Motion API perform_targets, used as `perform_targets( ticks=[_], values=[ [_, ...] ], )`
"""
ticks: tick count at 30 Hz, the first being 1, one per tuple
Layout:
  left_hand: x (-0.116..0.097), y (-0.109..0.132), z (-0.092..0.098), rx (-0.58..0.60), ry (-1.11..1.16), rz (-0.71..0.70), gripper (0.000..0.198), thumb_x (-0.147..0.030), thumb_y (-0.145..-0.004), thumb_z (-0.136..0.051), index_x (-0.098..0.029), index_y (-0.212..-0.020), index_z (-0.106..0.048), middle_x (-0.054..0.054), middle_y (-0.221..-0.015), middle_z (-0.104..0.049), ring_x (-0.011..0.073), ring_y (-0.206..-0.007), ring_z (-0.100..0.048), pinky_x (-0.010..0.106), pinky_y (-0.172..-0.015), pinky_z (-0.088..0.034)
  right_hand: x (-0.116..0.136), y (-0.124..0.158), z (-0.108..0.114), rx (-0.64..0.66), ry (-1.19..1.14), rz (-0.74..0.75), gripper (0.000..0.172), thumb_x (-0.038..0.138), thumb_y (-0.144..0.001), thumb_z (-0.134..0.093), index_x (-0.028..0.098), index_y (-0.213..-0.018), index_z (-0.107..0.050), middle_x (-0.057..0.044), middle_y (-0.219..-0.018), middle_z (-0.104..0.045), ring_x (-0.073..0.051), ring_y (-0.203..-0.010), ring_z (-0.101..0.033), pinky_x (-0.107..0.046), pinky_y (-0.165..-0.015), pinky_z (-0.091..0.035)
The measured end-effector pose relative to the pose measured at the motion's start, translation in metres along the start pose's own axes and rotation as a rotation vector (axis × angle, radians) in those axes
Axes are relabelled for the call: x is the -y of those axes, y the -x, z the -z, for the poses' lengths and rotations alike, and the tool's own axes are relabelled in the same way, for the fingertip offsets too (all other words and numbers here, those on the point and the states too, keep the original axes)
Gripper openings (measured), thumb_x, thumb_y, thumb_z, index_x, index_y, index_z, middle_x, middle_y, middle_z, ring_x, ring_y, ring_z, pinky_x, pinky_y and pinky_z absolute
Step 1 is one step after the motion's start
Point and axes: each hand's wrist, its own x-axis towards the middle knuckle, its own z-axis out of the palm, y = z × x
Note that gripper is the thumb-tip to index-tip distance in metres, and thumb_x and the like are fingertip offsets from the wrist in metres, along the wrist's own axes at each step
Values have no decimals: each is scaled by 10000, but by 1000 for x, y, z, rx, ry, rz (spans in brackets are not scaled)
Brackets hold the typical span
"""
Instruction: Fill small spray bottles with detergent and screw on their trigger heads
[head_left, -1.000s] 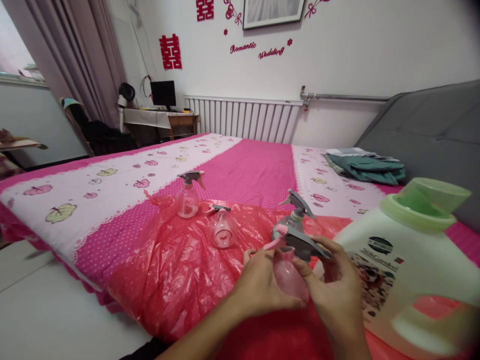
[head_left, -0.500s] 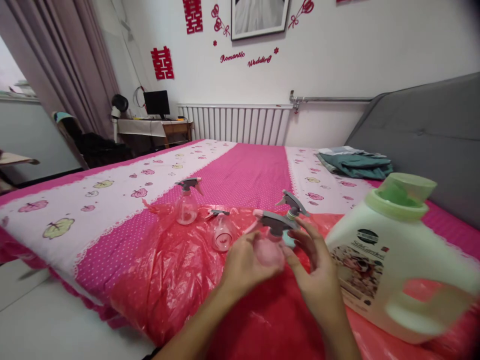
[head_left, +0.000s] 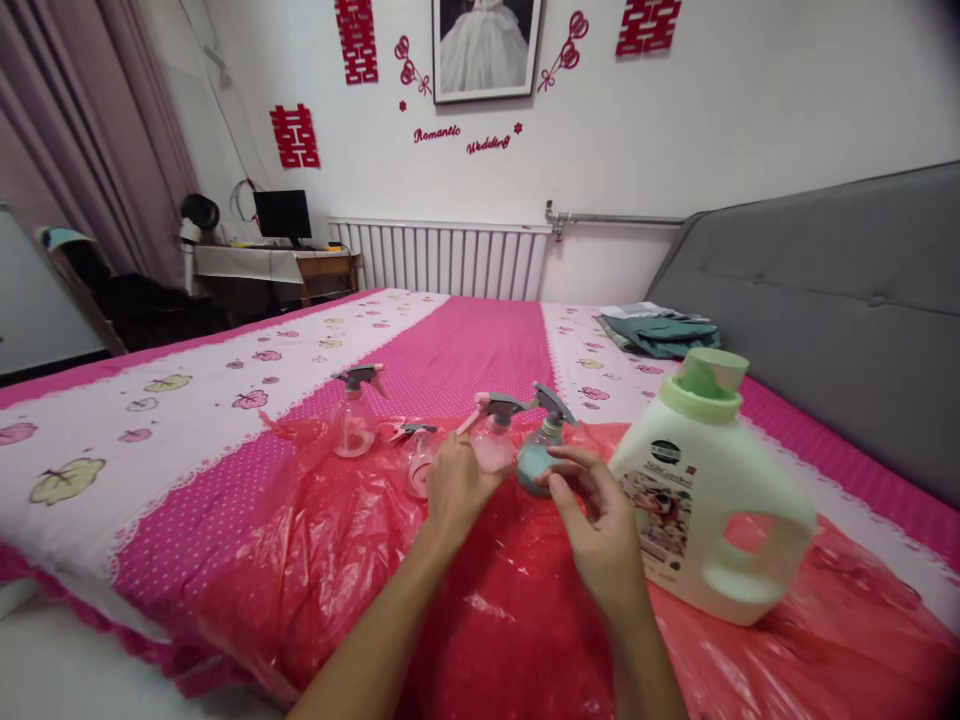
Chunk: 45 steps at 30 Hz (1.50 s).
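Observation:
My left hand (head_left: 459, 488) is closed around the lower part of a pink spray bottle (head_left: 492, 447) with a grey and pink trigger head. The bottle stands upright on red plastic sheeting (head_left: 487, 620). Close beside it is a spray bottle with blue-green contents (head_left: 534, 460) and a grey head. At that bottle's right side are the fingertips of my right hand (head_left: 604, 525), bent with the thumb apart; whether they touch it is unclear. Left of my left hand, a small clear spray bottle (head_left: 417, 472) lies on its side, partly hidden. Another pink-tinted spray bottle (head_left: 352, 425) stands farther left.
A large pale-green detergent jug (head_left: 701, 490) with a green cap stands to the right of my right hand. Folded clothes (head_left: 660, 332) lie on the bed (head_left: 487, 335) near the grey headboard (head_left: 817, 290). A desk (head_left: 262, 265) with a monitor stands back left.
The pink spray bottle has moved away from me and now stands beside the blue-green one. My right hand has left it. The view has shifted right, so things appear farther left.

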Motion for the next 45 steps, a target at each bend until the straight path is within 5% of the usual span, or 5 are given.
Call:
perform_targets(
  ticks=[6, 15, 32, 39, 45],
  values=[
    [5, -8, -18, 4, -159, -132, 396, -480, -833, -771, -146, -1043, -743, 173, -1070, -784, 362, -1023, -742, 567, -1212, -312, 5, -1, 3, 13, -16, 22, 252, 388, -1021, -620, 206, -1195, -637, -39, -1039, -685, -158, -945, -678, -256, -867, -544],
    [24, -6, -31, 4, -308, -225, 353, -444, -839, -766, -134, -1007, -751, 218, -1103, -772, 428, -1125, -709, 632, -1276, -122, 1, 4, 14, 56, 12, 4, 246, 384, -1027, -584, 215, -1197, -638, -25, -1035, -682, -149, -953, -671, -252, -895, -517],
    [33, 8, -6, 13, -348, -232, 413, -106, -763, -698, -120, -1174, -658, 195, -1238, -723, 372, -1332, -582, 504, -1213, -331, -59, 42, 12, 174, 250, -194, 343, 460, -1068, -627, 123, -1131, -640, -64, -1052, -624, -169, -930, -632, -347, -866, -583],
    [54, 3, 17, -64, -303, -136, 465, -259, -948, -625, -75, -1372, -573, 224, -1313, -681, 381, -1259, -621, 524, -1076, -467, -51, 48, -1, 267, 255, -227, 337, 451, -1069, -627, 126, -1158, -640, -71, -1083, -626, -174, -954, -634, -356, -881, -586],
    [69, -6, 28, -94, -246, -111, 284, -314, -1011, -661, -149, -1241, -656, 100, -1251, -690, 267, -1168, -664, 504, -1032, -540, -44, 48, -16, 298, 250, -235, 337, 448, -1070, -626, 125, -1166, -639, -71, -1084, -626, -173, -948, -635, -352, -875, -588]
  ],
)
